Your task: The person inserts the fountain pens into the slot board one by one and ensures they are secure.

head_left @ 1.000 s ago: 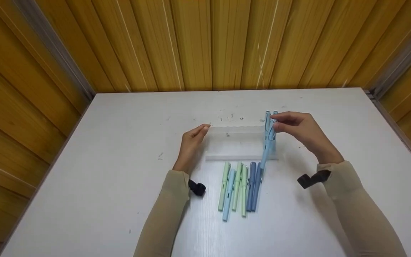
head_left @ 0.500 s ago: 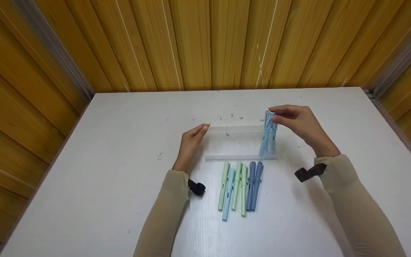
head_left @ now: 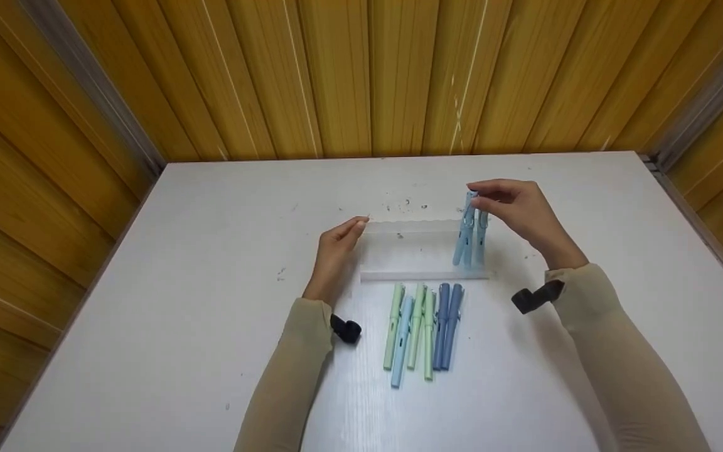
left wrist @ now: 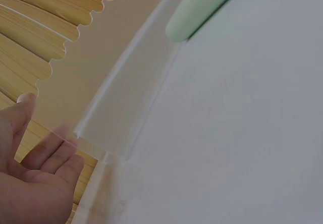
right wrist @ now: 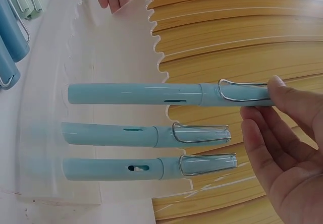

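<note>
At the left end of a clear plastic pen stand (head_left: 412, 275) with a scalloped back edge, my left hand (head_left: 334, 254) pinches the upper corner. My right hand (head_left: 520, 210) pinches the clip end of a light blue pen (right wrist: 136, 94) between thumb and fingers. That pen stands nearly upright, slightly tilted, over the stand's right part. Beside it two more light blue pens, an upper one (right wrist: 111, 134) and a lower one (right wrist: 113, 169) in the right wrist view, lean in the stand with their clips up, free of the fingers.
In front of the stand lie three light green pens (head_left: 429, 339), one light blue pen (head_left: 401, 342) and two dark blue pens (head_left: 452, 329), side by side on the white table (head_left: 198, 314). Wood-patterned walls (head_left: 336, 75) enclose the table's back and sides.
The right hand has brought its light blue pen up from over the stand's front edge and stood it beside the other two, shifting slightly left. The left hand keeps its hold.
</note>
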`<state>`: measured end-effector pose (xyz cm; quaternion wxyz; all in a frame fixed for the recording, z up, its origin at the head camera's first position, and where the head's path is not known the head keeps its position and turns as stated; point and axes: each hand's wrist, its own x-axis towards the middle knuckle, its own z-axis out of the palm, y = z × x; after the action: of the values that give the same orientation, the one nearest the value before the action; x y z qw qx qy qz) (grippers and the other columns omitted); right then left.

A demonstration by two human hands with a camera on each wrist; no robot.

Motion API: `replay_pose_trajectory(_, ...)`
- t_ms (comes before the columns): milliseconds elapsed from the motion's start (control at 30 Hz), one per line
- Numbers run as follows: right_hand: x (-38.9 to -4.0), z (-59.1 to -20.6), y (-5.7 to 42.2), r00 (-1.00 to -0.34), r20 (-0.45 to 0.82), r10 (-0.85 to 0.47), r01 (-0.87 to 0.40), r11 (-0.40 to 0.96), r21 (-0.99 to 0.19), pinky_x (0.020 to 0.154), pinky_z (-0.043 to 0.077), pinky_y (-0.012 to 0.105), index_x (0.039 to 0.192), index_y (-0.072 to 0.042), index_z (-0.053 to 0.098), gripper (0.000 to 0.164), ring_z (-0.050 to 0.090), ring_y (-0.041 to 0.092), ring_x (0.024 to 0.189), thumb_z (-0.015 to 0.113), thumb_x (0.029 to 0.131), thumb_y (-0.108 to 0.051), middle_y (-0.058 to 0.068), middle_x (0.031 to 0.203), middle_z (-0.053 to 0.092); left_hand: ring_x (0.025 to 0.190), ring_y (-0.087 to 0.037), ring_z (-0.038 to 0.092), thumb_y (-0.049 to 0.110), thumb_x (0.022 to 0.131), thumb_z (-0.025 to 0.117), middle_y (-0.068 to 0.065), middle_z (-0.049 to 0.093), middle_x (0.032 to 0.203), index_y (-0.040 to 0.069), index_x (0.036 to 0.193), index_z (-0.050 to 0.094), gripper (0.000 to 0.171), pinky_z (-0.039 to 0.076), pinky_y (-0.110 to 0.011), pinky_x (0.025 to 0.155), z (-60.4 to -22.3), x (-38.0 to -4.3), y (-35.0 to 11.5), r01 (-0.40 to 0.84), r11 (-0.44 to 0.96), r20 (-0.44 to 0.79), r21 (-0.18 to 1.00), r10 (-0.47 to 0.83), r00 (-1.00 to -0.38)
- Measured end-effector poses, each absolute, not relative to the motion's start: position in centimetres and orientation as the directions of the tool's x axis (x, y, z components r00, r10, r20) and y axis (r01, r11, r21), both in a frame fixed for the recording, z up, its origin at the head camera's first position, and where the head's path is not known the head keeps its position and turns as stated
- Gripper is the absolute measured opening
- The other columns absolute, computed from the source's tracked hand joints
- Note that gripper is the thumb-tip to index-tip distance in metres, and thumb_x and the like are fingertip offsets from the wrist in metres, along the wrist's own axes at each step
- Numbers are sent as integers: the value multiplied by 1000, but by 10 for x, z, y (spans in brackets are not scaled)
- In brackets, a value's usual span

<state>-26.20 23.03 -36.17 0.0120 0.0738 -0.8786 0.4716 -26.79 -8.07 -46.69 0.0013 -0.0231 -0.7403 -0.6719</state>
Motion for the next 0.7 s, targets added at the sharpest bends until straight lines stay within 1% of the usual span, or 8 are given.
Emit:
replay_pose_trajectory(233,-265,-365,228,-987,89,-132,-149,554,-819,84,50,11,124,-15,66,38,61,12,100,68,90,-32,8,125,65,131,-16,50,44,93,59,3,61,132,20,123,67,38,37,-38,113,-468,-268,-80,35,101,31,994,37,-999)
replay_pose_trajectory(400,-267,-367,227,-988,76,-137,-141,567,-812,87,51,14,124,-14,66,37,61,15,103,68,90,-30,9,126,64,131,-15,50,44,94,59,4,62,131,21,123,67,37,37,-39,113,-467,-266,-80,38,99,34,994,40,-999)
replay_pose_trajectory(500,-266,-368,227,-984,84,-156,-159,565,-809,88,51,15,125,-14,66,37,62,12,103,68,91,-28,10,126,64,131,-13,49,44,94,58,6,62,131,23,123,67,37,36,-38,113,-467,-266,-80,36,103,32,994,38,-999)
replay_pose_trajectory(633,-266,-370,227,-979,102,-177,-186,564,-805,85,51,12,124,-11,66,38,62,7,98,68,90,-28,11,125,65,132,-12,48,45,94,58,8,60,132,24,123,66,37,35,-36,114,-467,-266,-79,31,114,28,993,34,-999)
replay_pose_trajectory(700,-266,-372,227,-979,101,-174,-184,568,-802,84,51,12,124,-12,66,38,62,7,96,68,90,-29,11,124,65,133,-12,47,45,94,57,8,60,133,23,124,66,38,35,-36,114,-467,-266,-79,31,122,27,992,35,-999)
